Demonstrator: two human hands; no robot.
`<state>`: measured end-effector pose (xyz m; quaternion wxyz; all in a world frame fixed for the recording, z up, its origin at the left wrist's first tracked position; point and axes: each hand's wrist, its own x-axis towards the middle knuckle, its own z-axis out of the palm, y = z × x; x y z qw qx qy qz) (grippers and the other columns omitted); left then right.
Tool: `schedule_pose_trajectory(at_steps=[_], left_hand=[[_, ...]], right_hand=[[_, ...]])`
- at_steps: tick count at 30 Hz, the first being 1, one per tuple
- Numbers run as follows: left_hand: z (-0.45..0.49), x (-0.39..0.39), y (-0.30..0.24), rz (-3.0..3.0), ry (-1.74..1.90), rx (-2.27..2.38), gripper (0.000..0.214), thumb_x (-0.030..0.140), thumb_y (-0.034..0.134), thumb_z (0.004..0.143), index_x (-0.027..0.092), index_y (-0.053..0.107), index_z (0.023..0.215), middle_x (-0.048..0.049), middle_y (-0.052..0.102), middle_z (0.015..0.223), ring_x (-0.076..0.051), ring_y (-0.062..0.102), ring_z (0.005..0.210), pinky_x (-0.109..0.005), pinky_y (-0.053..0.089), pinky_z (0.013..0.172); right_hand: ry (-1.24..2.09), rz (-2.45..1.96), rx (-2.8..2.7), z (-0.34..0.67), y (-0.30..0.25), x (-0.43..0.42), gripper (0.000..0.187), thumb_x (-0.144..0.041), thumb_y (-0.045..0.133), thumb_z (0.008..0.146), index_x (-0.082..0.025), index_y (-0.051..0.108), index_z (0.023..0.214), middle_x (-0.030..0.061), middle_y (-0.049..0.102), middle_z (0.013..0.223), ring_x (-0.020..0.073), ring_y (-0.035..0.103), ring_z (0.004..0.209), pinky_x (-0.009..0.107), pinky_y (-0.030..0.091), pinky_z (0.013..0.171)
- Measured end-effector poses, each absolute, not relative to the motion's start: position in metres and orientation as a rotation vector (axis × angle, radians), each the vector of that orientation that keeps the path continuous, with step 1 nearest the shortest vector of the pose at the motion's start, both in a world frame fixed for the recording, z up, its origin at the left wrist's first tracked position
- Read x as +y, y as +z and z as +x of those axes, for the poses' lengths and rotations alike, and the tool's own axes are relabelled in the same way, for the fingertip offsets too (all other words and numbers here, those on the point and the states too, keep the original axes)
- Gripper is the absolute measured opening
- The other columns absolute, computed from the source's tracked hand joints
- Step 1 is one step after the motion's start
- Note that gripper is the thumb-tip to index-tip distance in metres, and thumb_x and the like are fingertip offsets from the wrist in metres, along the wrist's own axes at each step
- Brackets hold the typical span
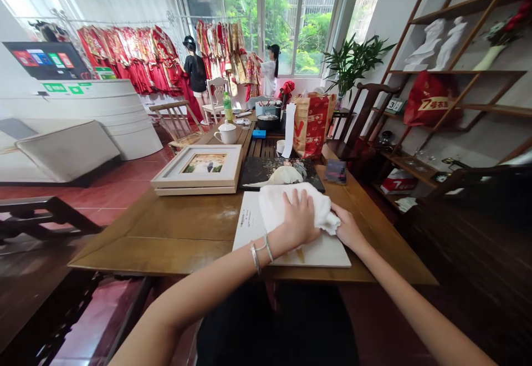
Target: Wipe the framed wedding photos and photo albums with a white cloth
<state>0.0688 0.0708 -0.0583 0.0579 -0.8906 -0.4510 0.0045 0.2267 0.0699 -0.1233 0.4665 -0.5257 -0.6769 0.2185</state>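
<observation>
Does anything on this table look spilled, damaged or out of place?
Nothing spilled or broken. The wooden table shows pale dusty smears left of the white board, which seems to lie slightly askew to the table's edge. The left hand presses a white cloth flat on it.

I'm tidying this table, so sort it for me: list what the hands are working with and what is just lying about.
In hand: white cloth, under the left hand; flat white board beneath it, right hand at its edge.
Lying about: stacked picture frames, white cup, green bottle, red paper bag, dark printed panel.
</observation>
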Motion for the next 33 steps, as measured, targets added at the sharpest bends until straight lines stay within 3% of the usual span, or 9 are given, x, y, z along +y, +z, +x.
schedule_pose_trajectory(at_steps=[5,10,13,16,20,25,29,33], left_hand=[[0.063,0.054,-0.057,-2.708,0.053,-1.301,0.078,0.047,0.053,0.077,0.003,0.031,0.138,-0.0221,0.022,0.146,-0.041,0.018,0.132,-0.058,0.018,0.103],[0.048,-0.019,-0.06,-2.757,0.101,-1.136,0.095,0.052,0.06,0.069,-0.004,0.026,0.139,-0.0278,0.016,0.145,-0.048,0.01,0.132,-0.061,0.016,0.104],[0.04,-0.05,-0.061,-2.849,0.082,-1.061,0.098,0.053,0.063,0.064,0.0,0.028,0.14,-0.0237,0.017,0.146,-0.048,0.007,0.132,-0.062,0.017,0.104],[0.041,-0.045,-0.057,-2.855,0.1,-1.117,0.09,0.053,0.058,0.069,0.006,0.028,0.141,-0.0202,0.02,0.146,-0.047,0.01,0.133,-0.067,0.019,0.1],[0.053,0.003,-0.05,-2.757,0.122,-1.302,0.083,0.049,0.052,0.076,0.001,0.028,0.139,-0.0237,0.021,0.145,-0.045,0.018,0.131,-0.065,0.025,0.098],[0.068,0.042,-0.052,-2.603,0.219,-1.467,0.082,0.05,0.052,0.078,0.003,0.027,0.14,-0.0219,0.019,0.146,-0.045,0.015,0.132,-0.064,0.022,0.099],[0.066,0.006,-0.059,-2.604,0.184,-1.319,0.089,0.053,0.055,0.074,-0.001,0.026,0.14,-0.0254,0.019,0.145,-0.048,0.014,0.131,-0.064,0.02,0.1],[0.054,-0.043,-0.06,-2.758,0.154,-1.084,0.096,0.056,0.055,0.071,-0.004,0.024,0.139,-0.0273,0.017,0.145,-0.05,0.01,0.131,-0.065,0.02,0.101]], right_hand=[[0.466,-1.287,-1.748,0.225,-0.123,0.069,0.044,-0.019,0.051,0.072,-0.021,0.061,0.115,0.0067,0.063,0.12,0.029,0.057,0.112,0.042,0.046,0.092],[0.441,-1.296,-1.8,0.222,-0.121,0.068,0.044,-0.022,0.054,0.075,-0.018,0.059,0.119,0.0098,0.055,0.13,0.0267,0.047,0.124,0.046,0.035,0.105],[0.455,-1.316,-1.812,0.22,-0.117,0.066,0.04,-0.026,0.053,0.08,-0.021,0.059,0.119,0.0085,0.055,0.13,0.0258,0.046,0.125,0.047,0.034,0.106],[0.478,-1.313,-1.803,0.22,-0.116,0.066,0.037,-0.028,0.052,0.082,-0.022,0.061,0.117,0.0074,0.056,0.13,0.0254,0.047,0.124,0.047,0.034,0.106],[0.529,-1.276,-1.767,0.223,-0.12,0.068,0.035,-0.028,0.048,0.082,-0.023,0.064,0.113,0.0047,0.059,0.125,0.0243,0.051,0.121,0.045,0.037,0.104],[0.548,-1.244,-1.799,0.228,-0.126,0.072,0.04,-0.021,0.048,0.076,-0.023,0.064,0.113,0.0044,0.058,0.127,0.0271,0.049,0.122,0.044,0.04,0.101],[0.549,-1.26,-1.808,0.227,-0.124,0.071,0.041,-0.023,0.054,0.074,-0.021,0.064,0.114,0.0073,0.057,0.127,0.0269,0.05,0.121,0.045,0.037,0.104],[0.531,-1.325,-1.802,0.223,-0.12,0.068,0.037,-0.03,0.05,0.082,-0.019,0.063,0.115,0.0102,0.055,0.13,0.0253,0.047,0.124,0.046,0.033,0.106]])
